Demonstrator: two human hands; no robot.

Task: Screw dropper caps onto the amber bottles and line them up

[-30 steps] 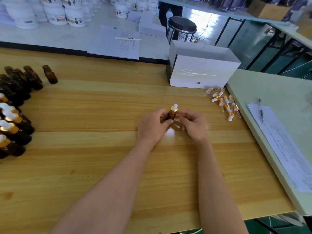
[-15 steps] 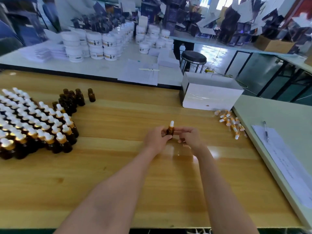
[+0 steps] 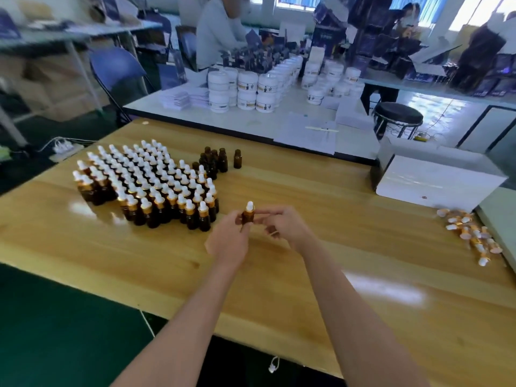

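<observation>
My left hand (image 3: 229,241) grips a small amber bottle (image 3: 247,217) upright, just above the wooden table (image 3: 307,191). A white dropper cap with a gold collar (image 3: 249,206) sits on its neck. My right hand (image 3: 287,227) is close on the right, and its fingertips reach the cap's collar. Several capped bottles (image 3: 148,185) stand in tight rows to the left. Behind them stand a few uncapped amber bottles (image 3: 215,160), one (image 3: 237,158) a little apart. Loose dropper caps (image 3: 472,236) lie in a pile at the far right.
An open white box (image 3: 435,180) stands at the back right of the table. Beyond it a white table carries papers with a pen (image 3: 310,132) and stacked white jars (image 3: 251,90). A black stool (image 3: 398,117) and a person (image 3: 220,26) are farther back.
The view has swung up and to the left, bringing the rows of capped bottles fully into sight. Both hands, with the bottle, now sit closer to those rows.
</observation>
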